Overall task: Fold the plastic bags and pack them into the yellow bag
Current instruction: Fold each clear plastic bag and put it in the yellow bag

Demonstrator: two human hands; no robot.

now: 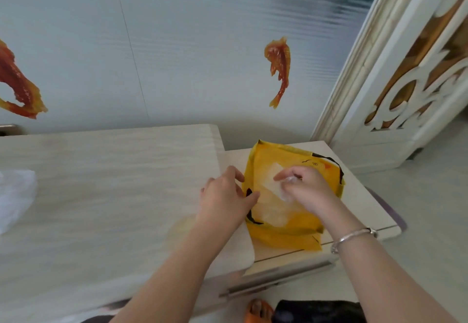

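The yellow bag (283, 234) with a duck print and black handles stands open on the lower table at the right. My left hand (225, 196) grips its left rim and holds the mouth open. My right hand (304, 188) is over the opening, fingers closed on a folded clear plastic bag (286, 191) that is partly inside. More pale folded plastic (271, 211) shows within the yellow bag. A loose white plastic bag (15, 196) lies at the far left of the big table.
A large pale wood-grain table (101, 196) fills the left; the lower side table (354, 196) abuts its right edge. The wall with red fish stickers (278, 69) is behind. A white carved door (405, 94) stands at right. My foot in an orange slipper (258, 310) is below.
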